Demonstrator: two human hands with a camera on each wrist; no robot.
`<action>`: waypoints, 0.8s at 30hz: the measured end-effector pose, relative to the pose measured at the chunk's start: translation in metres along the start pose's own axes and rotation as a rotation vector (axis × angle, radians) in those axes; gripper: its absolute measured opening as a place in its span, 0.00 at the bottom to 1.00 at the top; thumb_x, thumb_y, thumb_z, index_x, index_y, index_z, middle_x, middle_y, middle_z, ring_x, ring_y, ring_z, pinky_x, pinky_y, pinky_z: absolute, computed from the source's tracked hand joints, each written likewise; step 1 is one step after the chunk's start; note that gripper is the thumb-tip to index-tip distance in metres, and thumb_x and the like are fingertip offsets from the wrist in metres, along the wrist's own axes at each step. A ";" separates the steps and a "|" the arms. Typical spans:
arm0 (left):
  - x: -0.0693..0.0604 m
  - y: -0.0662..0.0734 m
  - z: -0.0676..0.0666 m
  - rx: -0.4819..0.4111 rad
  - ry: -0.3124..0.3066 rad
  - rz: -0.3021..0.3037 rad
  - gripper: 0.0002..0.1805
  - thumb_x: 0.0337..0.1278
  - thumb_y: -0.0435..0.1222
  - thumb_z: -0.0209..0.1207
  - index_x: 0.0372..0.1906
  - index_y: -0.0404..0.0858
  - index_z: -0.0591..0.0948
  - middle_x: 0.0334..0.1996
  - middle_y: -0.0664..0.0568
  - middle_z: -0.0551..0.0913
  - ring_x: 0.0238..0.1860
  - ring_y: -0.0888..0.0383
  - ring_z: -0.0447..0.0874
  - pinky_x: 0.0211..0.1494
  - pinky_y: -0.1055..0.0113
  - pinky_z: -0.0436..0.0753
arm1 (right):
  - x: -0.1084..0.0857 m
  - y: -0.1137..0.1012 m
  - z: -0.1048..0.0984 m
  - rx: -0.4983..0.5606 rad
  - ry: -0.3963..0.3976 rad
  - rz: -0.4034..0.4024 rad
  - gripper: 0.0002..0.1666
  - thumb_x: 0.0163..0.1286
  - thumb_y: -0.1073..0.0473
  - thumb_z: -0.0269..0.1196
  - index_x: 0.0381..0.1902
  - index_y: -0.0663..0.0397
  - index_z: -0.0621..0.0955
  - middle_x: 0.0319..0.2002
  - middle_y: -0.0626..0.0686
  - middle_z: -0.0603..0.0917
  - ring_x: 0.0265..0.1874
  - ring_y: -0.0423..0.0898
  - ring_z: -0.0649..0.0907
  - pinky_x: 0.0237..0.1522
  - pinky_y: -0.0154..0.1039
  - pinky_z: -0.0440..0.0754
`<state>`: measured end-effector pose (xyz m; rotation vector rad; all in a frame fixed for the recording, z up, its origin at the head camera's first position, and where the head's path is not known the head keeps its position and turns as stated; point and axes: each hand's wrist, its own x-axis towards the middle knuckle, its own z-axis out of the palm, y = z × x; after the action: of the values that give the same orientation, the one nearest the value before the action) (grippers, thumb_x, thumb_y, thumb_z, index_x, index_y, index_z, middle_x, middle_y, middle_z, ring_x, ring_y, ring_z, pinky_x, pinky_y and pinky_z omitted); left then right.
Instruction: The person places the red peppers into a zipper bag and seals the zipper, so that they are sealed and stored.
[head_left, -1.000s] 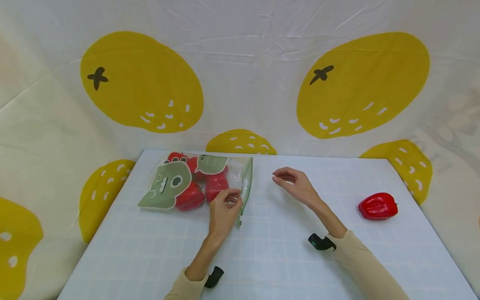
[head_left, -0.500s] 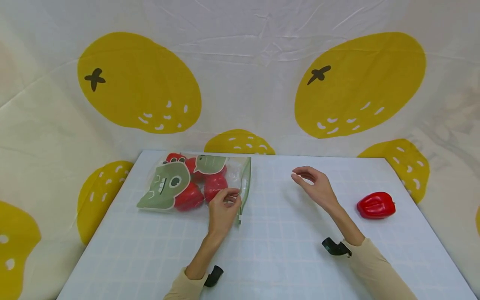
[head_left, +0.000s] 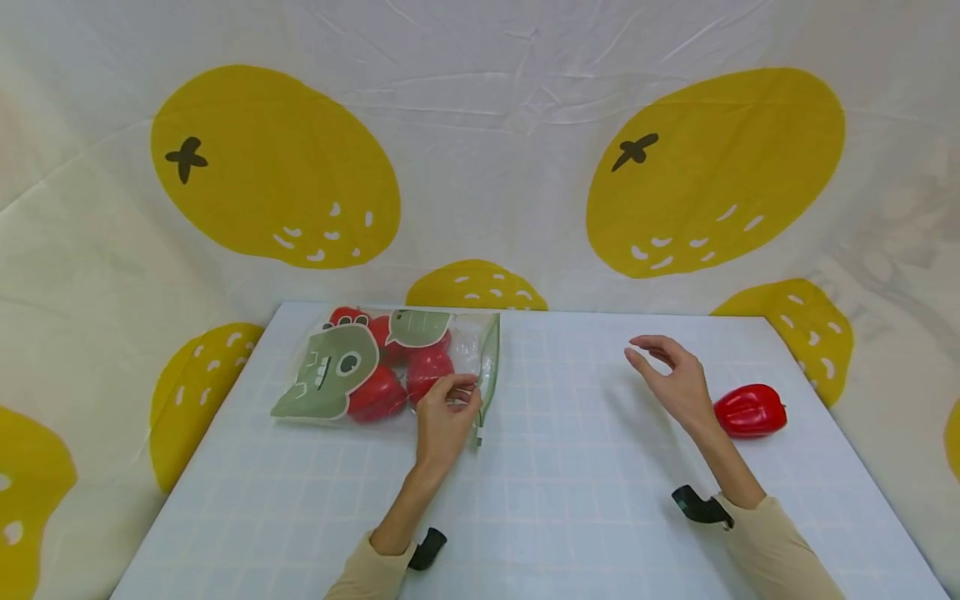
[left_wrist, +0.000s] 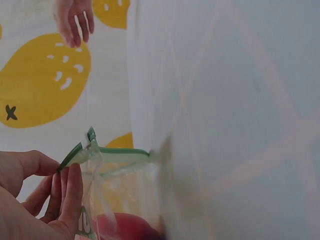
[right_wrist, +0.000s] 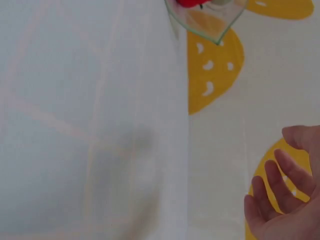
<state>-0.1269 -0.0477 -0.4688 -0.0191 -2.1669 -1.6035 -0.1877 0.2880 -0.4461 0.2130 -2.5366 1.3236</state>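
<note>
A clear zip bag (head_left: 468, 346) with a green dinosaur print lies at the left of the table, several red items showing through it. My left hand (head_left: 444, 421) pinches the green edge of its mouth between thumb and fingers. In the left wrist view, the green zip edge (left_wrist: 125, 150) stands parted near the left hand (left_wrist: 45, 195). Over the table's right half hovers my right hand (head_left: 675, 383), holding nothing, its fingers loosely bent. Just behind its wrist, a red bell pepper (head_left: 752, 411) lies on its side, untouched.
The table (head_left: 555, 500) wears a pale checked cloth. Behind it hangs a white curtain (head_left: 495, 167) with yellow fruit prints. A black wrist camera (head_left: 701, 506) sits at my right cuff, another wrist camera (head_left: 427, 550) at the left.
My right hand has moved rightward from beside the bag's mouth to near the bell pepper, its thumb and fingers spreading a little. The left hand keeps its pinch on the bag.
</note>
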 end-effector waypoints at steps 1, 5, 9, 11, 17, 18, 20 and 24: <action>0.000 0.000 0.000 0.000 0.000 -0.001 0.08 0.57 0.25 0.68 0.42 0.34 0.88 0.35 0.46 0.89 0.33 0.52 0.88 0.40 0.61 0.89 | -0.001 0.002 -0.002 -0.012 0.015 0.004 0.23 0.74 0.49 0.66 0.58 0.59 0.82 0.56 0.59 0.84 0.59 0.55 0.78 0.60 0.22 0.71; 0.001 0.001 0.000 0.004 0.000 -0.010 0.08 0.58 0.26 0.68 0.42 0.34 0.88 0.35 0.46 0.89 0.33 0.52 0.88 0.41 0.64 0.89 | -0.005 0.009 -0.012 -0.047 0.068 0.026 0.23 0.74 0.49 0.65 0.59 0.58 0.82 0.57 0.57 0.83 0.58 0.49 0.77 0.61 0.24 0.72; 0.002 0.001 0.000 0.009 -0.001 -0.014 0.09 0.57 0.26 0.69 0.43 0.35 0.88 0.36 0.47 0.89 0.34 0.52 0.88 0.41 0.64 0.89 | -0.010 0.015 -0.021 -0.079 0.113 0.063 0.24 0.74 0.48 0.65 0.59 0.57 0.82 0.59 0.57 0.82 0.59 0.47 0.75 0.62 0.26 0.72; 0.002 0.002 0.000 0.009 -0.002 -0.017 0.09 0.57 0.26 0.69 0.44 0.35 0.88 0.37 0.46 0.89 0.35 0.52 0.88 0.42 0.63 0.89 | -0.014 0.017 -0.026 -0.097 0.129 0.087 0.25 0.74 0.48 0.65 0.60 0.57 0.81 0.60 0.58 0.81 0.61 0.50 0.75 0.64 0.29 0.72; 0.003 0.003 0.000 0.020 -0.009 -0.043 0.10 0.57 0.27 0.70 0.44 0.35 0.88 0.37 0.47 0.89 0.35 0.52 0.88 0.43 0.64 0.89 | -0.024 0.026 -0.042 -0.140 0.156 0.179 0.28 0.75 0.46 0.62 0.65 0.56 0.79 0.66 0.62 0.76 0.67 0.62 0.71 0.69 0.64 0.69; 0.002 0.003 0.000 0.023 -0.010 -0.047 0.10 0.57 0.27 0.70 0.44 0.35 0.88 0.37 0.47 0.89 0.36 0.53 0.88 0.43 0.65 0.89 | -0.026 0.027 -0.045 -0.143 0.164 0.188 0.28 0.75 0.46 0.62 0.65 0.56 0.79 0.66 0.63 0.76 0.67 0.63 0.71 0.68 0.68 0.68; 0.002 0.003 0.000 0.025 -0.012 -0.054 0.10 0.57 0.27 0.70 0.45 0.36 0.88 0.38 0.47 0.89 0.36 0.53 0.88 0.43 0.65 0.89 | -0.029 0.030 -0.052 -0.156 0.183 0.202 0.28 0.75 0.46 0.62 0.65 0.56 0.79 0.67 0.64 0.75 0.67 0.65 0.70 0.66 0.70 0.68; 0.002 0.004 -0.001 0.018 -0.016 -0.061 0.10 0.57 0.28 0.70 0.45 0.35 0.88 0.38 0.47 0.89 0.36 0.52 0.88 0.43 0.63 0.89 | -0.036 0.039 -0.064 -0.216 0.226 0.235 0.28 0.74 0.47 0.63 0.66 0.54 0.78 0.67 0.62 0.75 0.65 0.62 0.70 0.53 0.41 0.79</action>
<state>-0.1276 -0.0476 -0.4640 0.0407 -2.2134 -1.6228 -0.1523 0.3629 -0.4521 -0.2710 -2.5394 1.0658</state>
